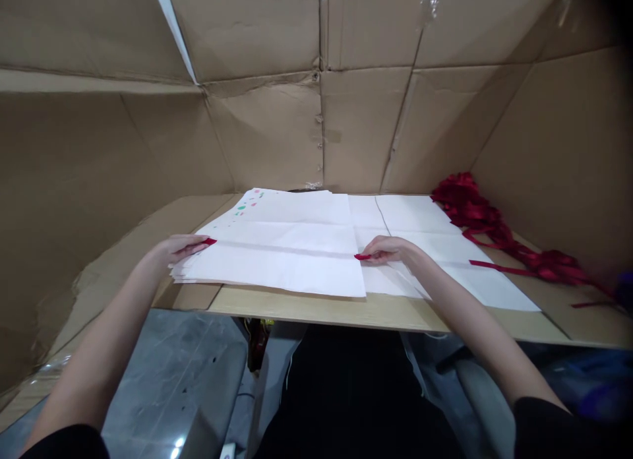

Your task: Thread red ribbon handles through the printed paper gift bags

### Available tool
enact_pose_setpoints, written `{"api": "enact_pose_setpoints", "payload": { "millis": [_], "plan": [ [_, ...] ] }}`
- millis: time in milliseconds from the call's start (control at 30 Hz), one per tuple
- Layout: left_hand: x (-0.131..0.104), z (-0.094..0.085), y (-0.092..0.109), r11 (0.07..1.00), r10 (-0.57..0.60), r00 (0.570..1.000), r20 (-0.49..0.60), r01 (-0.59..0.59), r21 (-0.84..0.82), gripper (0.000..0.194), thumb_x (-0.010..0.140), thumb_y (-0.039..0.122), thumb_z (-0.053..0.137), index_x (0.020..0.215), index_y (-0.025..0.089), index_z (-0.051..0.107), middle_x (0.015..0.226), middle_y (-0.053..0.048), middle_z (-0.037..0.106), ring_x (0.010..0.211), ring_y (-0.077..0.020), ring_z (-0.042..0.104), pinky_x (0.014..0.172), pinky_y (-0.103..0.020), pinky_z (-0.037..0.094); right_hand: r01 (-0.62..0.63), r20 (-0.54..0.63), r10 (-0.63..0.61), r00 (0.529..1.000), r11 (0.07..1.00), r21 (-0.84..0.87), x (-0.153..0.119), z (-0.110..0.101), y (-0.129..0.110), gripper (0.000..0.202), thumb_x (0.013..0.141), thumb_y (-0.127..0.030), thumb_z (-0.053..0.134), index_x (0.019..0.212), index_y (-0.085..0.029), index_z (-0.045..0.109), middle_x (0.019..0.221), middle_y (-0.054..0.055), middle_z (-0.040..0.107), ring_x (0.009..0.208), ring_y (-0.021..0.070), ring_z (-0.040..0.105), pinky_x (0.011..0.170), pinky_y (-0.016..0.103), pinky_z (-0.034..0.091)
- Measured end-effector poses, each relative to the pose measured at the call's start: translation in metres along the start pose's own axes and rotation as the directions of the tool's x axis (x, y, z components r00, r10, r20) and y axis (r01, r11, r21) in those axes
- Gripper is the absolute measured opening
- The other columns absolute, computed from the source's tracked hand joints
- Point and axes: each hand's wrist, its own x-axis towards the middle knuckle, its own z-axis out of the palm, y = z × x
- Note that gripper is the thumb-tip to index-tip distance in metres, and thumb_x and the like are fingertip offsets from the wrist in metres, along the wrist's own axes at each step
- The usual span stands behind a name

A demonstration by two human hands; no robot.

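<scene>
Cardboard-walled table (306,308) | left hand (173,249) grip, right hand (390,249) grip pinched on white paper stack (281,261) edges

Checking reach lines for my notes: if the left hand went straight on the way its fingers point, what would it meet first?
The left hand points rightward across the stack of white paper, so it would slide further over that sheet, roughly toward the right hand; depth is hard to judge.

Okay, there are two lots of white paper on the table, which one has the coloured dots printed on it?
The left stack of paper, which both hands grip: green and pink marks show at its far left corner. The sheets on the right, beside the red ribbons, look plain.
</scene>
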Motion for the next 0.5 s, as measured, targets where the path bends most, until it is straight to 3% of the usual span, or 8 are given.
{"api": "enact_pose_setpoints", "payload": {
  "millis": [100,200,333,500],
  "plan": [
    [0.003,-0.002,0.0,1.0,-0.015,1.0,0.014,0.015,0.007,0.029,0.08,-0.002,0.054,0.1,0.013,0.067,0.079,-0.008,0.07,0.067,-0.0131,0.068,0.062,-0.014,0.056,0.018,-0.022,-0.019,1.0,0.999,-0.046,0.003,-0.001,0.001,0.018,0.05,-0.011,0.079,0.052,-0.014,0.061,0.044,0.001,0.054,0.035,0.0061,0.043,0.031,0.018,0.038],
    [0.007,-0.003,0.0,0.999,-0.012,1.0,0.026,0.011,0.036,0.025,0.079,-0.004,0.053,0.091,0.011,0.068,0.077,-0.008,0.07,0.067,-0.0125,0.068,0.062,-0.013,0.056,0.064,-0.006,-0.065,0.998,0.994,-0.089,0.007,-0.001,0.003,0.021,0.049,-0.012,0.079,0.046,-0.015,0.058,0.041,-0.001,0.052,0.032,0.0024,0.035,0.027,0.015,0.027],
    [0.01,-0.001,0.001,0.997,-0.025,1.0,0.014,0.023,0.077,0.019,0.076,-0.006,0.054,0.081,0.007,0.067,0.077,-0.01,0.07,0.064,-0.0121,0.067,0.061,-0.013,0.056,0.091,-0.045,-0.1,0.994,0.98,-0.178,0.013,0.001,0.005,0.024,0.047,-0.013,0.078,0.041,-0.015,0.055,0.037,-0.001,0.049,0.03,0.0009,0.031,0.026,0.014,0.019],
    [0.008,0.003,0.002,0.995,-0.04,0.999,-0.003,0.041,0.086,0.02,0.074,-0.006,0.059,0.084,0.009,0.068,0.071,-0.008,0.07,0.059,-0.0122,0.067,0.055,-0.012,0.056,0.12,-0.116,-0.17,0.978,0.93,-0.348,0.013,0.003,0.005,0.022,0.046,-0.012,0.078,0.041,-0.017,0.057,0.031,-0.003,0.045,0.028,0.0039,0.032,0.027,0.017,0.017]
  ]
}}
